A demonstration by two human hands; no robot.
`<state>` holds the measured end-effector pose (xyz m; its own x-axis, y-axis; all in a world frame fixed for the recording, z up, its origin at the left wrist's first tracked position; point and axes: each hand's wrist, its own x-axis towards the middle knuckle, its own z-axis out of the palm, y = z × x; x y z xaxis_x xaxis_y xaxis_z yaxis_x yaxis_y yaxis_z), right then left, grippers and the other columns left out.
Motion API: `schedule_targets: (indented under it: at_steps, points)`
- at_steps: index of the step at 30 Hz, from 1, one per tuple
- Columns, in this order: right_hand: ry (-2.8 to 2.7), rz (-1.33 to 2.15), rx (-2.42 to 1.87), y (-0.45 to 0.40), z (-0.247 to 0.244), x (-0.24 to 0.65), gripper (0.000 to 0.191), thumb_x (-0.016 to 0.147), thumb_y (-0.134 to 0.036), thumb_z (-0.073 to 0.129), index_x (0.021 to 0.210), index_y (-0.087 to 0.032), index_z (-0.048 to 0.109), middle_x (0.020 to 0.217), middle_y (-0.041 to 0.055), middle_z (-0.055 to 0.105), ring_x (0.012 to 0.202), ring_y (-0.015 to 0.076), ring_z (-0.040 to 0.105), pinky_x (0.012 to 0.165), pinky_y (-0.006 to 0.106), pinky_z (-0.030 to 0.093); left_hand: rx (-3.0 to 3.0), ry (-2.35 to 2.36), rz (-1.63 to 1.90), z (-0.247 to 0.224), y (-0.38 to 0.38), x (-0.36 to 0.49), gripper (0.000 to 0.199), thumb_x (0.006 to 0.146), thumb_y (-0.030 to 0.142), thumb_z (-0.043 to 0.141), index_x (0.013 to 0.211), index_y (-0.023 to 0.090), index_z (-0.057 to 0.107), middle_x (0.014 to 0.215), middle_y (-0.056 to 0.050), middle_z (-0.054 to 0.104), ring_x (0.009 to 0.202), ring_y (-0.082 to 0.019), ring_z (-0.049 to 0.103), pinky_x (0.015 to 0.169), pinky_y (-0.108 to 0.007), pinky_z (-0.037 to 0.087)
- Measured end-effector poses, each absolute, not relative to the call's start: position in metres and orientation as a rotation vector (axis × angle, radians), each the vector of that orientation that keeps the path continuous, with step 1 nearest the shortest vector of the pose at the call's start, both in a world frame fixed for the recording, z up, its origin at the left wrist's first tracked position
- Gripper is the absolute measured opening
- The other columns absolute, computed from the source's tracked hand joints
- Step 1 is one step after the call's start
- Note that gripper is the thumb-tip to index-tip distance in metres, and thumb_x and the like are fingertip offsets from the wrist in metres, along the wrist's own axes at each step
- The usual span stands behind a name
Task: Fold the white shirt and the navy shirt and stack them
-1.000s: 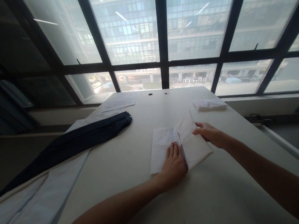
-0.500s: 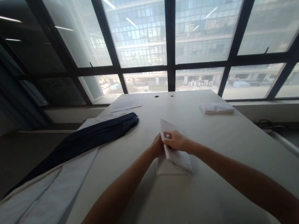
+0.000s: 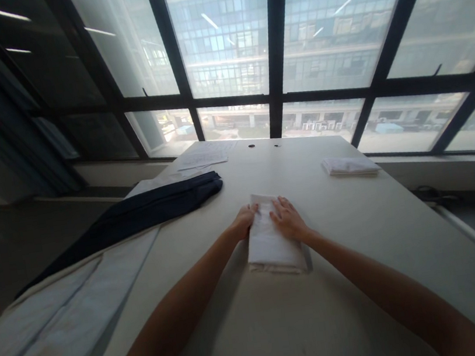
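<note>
A folded white cloth (image 3: 271, 244) lies on the white table (image 3: 222, 321) in front of me, its layered edges towards me. At its left edge my left hand (image 3: 244, 221) is closed, with fingertips on top near the far corner and the other fingers partly hidden. My right hand (image 3: 288, 219) lies open on the cloth's right side, fingers spread and pointing away from me.
A second folded white cloth (image 3: 349, 166) sits at the table's far right. On the left, a dark blue garment (image 3: 137, 215) lies over long white fabric (image 3: 76, 318) that reaches the table edge. Printed paper or thin sheets (image 3: 202, 156) lie at the far left, before the windows (image 3: 223, 44).
The raised white flap that both hands held has come down, so the cloth is now a flat folded rectangle. My right hand has opened onto it; my left stays at the left edge.
</note>
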<state>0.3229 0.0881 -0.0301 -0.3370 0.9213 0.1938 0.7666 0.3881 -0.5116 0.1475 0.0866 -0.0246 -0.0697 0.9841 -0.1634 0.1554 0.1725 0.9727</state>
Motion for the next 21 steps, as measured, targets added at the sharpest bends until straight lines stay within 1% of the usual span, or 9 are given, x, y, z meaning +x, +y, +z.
schedule_targets:
  at_steps: [2, 4, 7, 11, 13, 15, 17, 19, 21]
  points:
    - [-2.288, 0.408, -1.467, 0.083, -0.034, 0.320, 0.061, 0.103, -0.041, 0.037, 0.154, -0.007, 0.038, 0.164, 0.0194, 0.026, 0.153, 0.0300, 0.017, 0.122, 0.047, 0.018, 1.267, 1.530, 1.105, -0.027, 0.088, 0.147, 0.027, 0.096, 0.030, 0.055, 0.115, 0.012, 0.063, 0.111, -0.015, 0.071, 0.108, -0.028, 0.065, 0.093, -0.038, 0.052]
    - [-2.334, 0.368, -1.476, 0.080, -0.033, 0.319, 0.061, 0.104, -0.041, 0.034, 0.155, -0.007, 0.035, 0.164, 0.0208, 0.024, 0.154, 0.0306, 0.014, 0.121, 0.049, 0.017, 1.438, 1.645, 1.163, -0.029, 0.090, 0.146, 0.040, 0.092, 0.023, 0.058, 0.131, 0.013, 0.056, 0.128, -0.016, 0.064, 0.127, -0.029, 0.055, 0.106, -0.041, 0.044]
    - [-2.346, 0.344, -1.493, 0.071, -0.027, 0.318, 0.060, 0.104, -0.039, 0.033, 0.154, -0.007, 0.036, 0.164, 0.0213, 0.024, 0.154, 0.0306, 0.015, 0.121, 0.050, 0.016, 1.877, 1.825, 1.106, -0.034, 0.093, 0.143, 0.058, 0.089, 0.018, 0.055, 0.146, 0.010, 0.044, 0.142, -0.019, 0.053, 0.136, -0.028, 0.046, 0.115, -0.043, 0.035]
    - [-2.377, 0.381, -1.474, 0.028, -0.020, 0.315, 0.063, 0.103, -0.046, 0.036, 0.154, -0.010, 0.038, 0.165, 0.0222, 0.022, 0.153, 0.0361, 0.012, 0.119, 0.059, 0.014, 1.992, 1.807, 0.987, -0.037, 0.097, 0.138, 0.052, 0.092, 0.018, 0.046, 0.143, 0.010, 0.049, 0.140, -0.018, 0.057, 0.134, -0.026, 0.049, 0.117, -0.040, 0.034]
    - [-2.474, 0.390, -1.309, -0.003, -0.020, 0.315, 0.070, 0.100, -0.056, 0.040, 0.155, -0.013, 0.036, 0.165, 0.0214, 0.020, 0.154, 0.0384, 0.007, 0.119, 0.064, 0.010, 1.943, 1.788, 1.002, -0.036, 0.100, 0.136, 0.047, 0.092, 0.018, 0.046, 0.138, 0.013, 0.054, 0.138, -0.015, 0.060, 0.132, -0.025, 0.052, 0.115, -0.037, 0.036]
    - [-2.590, 0.365, -1.102, -0.026, -0.022, 0.319, 0.079, 0.095, -0.062, 0.049, 0.158, -0.016, 0.032, 0.166, 0.0215, 0.017, 0.153, 0.0404, 0.004, 0.118, 0.068, 0.006, 1.904, 1.794, 0.995, -0.034, 0.102, 0.135, 0.041, 0.092, 0.020, 0.049, 0.132, 0.016, 0.058, 0.131, -0.013, 0.065, 0.124, -0.025, 0.058, 0.109, -0.036, 0.042]
    - [-2.696, 0.324, -0.950, -0.036, -0.021, 0.329, 0.078, 0.094, -0.055, 0.056, 0.159, -0.019, 0.030, 0.166, 0.0206, 0.018, 0.154, 0.0398, 0.006, 0.118, 0.068, 0.003, 1.869, 1.818, 0.943, -0.030, 0.104, 0.133, 0.036, 0.093, 0.023, 0.052, 0.127, 0.018, 0.060, 0.119, -0.012, 0.070, 0.112, -0.025, 0.065, 0.101, -0.035, 0.047]
    - [-2.799, 0.314, -0.824, -0.031, -0.017, 0.347, 0.070, 0.095, -0.036, 0.057, 0.159, -0.022, 0.031, 0.166, 0.0164, 0.021, 0.154, 0.0352, 0.010, 0.120, 0.064, 0.002, 1.827, 1.856, 0.855, -0.025, 0.103, 0.127, 0.033, 0.090, 0.027, 0.059, 0.122, 0.018, 0.061, 0.109, -0.010, 0.073, 0.103, -0.025, 0.066, 0.093, -0.033, 0.049]
    - [-2.890, 0.372, -0.679, -0.017, -0.010, 0.372, 0.069, 0.092, -0.017, 0.052, 0.158, -0.027, 0.034, 0.166, 0.0095, 0.025, 0.154, 0.0285, 0.013, 0.122, 0.059, 0.001, 1.791, 1.887, 0.742, -0.016, 0.100, 0.118, 0.030, 0.085, 0.028, 0.065, 0.112, 0.017, 0.064, 0.099, -0.009, 0.073, 0.096, -0.025, 0.066, 0.086, -0.031, 0.049]
